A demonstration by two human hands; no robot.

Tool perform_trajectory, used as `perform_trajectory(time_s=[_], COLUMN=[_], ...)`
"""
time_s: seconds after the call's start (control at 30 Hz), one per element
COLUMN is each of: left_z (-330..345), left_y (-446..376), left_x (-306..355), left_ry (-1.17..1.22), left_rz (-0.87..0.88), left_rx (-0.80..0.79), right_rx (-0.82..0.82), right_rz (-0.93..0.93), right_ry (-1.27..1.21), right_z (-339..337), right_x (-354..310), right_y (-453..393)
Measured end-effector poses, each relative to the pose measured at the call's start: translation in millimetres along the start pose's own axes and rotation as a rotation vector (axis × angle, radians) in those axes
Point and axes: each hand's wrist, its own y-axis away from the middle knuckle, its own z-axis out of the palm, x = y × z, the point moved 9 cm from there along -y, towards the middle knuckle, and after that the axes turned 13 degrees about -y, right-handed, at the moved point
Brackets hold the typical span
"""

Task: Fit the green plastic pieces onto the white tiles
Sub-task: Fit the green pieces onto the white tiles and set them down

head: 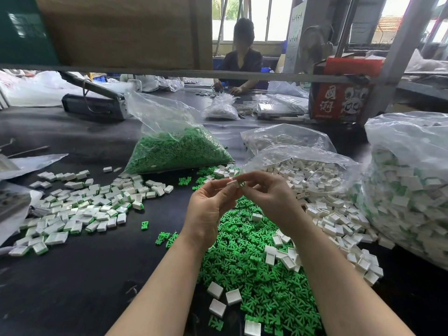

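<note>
While raised over green heap (pixel 254 267), left hand (pixel 208 207), right hand (pixel 269 192) pinch white tile (pixel 232 183), green piece (pixel 241 184).

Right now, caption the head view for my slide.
Both hands join a small white tile and green plastic piece above loose parts.

Matt black table top (pixel 92 275), smooth bright green plastic pieces (pixel 257 270) heaped near, glossy white plastic tiles (pixel 80 209) at left, crinkled clear plastic bags (pixel 167 112) far and right, printed red cardboard box (pixel 339 100), grey metal frame (pixel 397 44), brown wooden board (pixel 121 30)
</note>
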Motion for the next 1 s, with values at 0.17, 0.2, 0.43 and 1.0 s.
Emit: perform_trajectory(time_s=[0.17,0.2,0.43,1.0], left_z=[-5.5,-6.2,0.1,-4.3], left_y=[-0.5,-0.7,0.1,1.2], left_x=[-2.5,-3.0,-2.3,9.8], left_ry=[0.033,0.060,0.085,-0.125], left_rz=[-0.036,-0.045,-0.030,0.098], left_rx=[0.067,0.072,0.007,0.052], right_rx=[0.109,0.141,0.241,0.259], right_rz=[-0.039,-0.040,-0.032,-0.051], right_ry=[-0.073,-0.125,-0.395,-0.331], right_z=[-9.4,-12.4,-13.3,-11.1], right_x=[-0.4,1.6,9.6,7.3], right_y=[-0.9,-0.9,-1.4,1.0])
